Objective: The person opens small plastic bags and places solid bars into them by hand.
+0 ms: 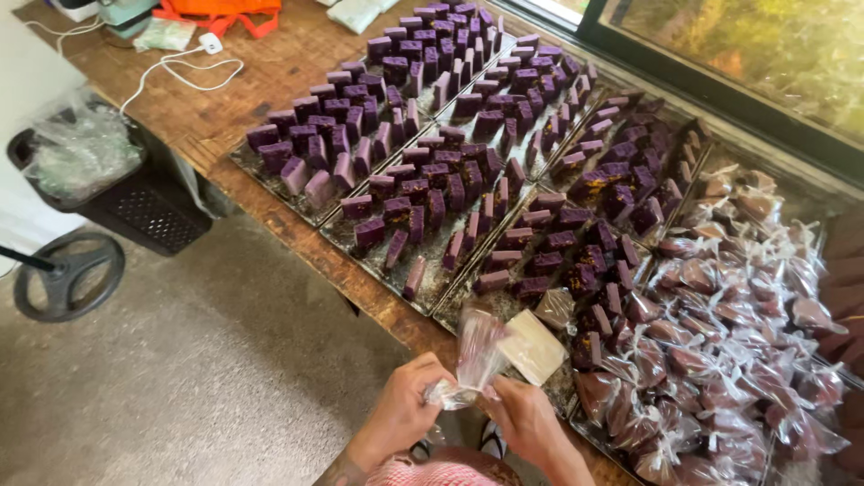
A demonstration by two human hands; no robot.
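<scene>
Bag [475, 358] pinched by both hands.
Left hand [402, 411] and right hand [525, 420] gripped it beside trays [423, 290] of purple blocks [416, 191] on the table [216, 112].

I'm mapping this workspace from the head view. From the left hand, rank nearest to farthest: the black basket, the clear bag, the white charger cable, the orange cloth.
From the left hand:
1. Clear bag, held in both hands, just to its right.
2. Black basket, on the floor to the far left.
3. White charger cable, on the table's far-left part.
4. Orange cloth, at the table's far end, top edge.
</scene>
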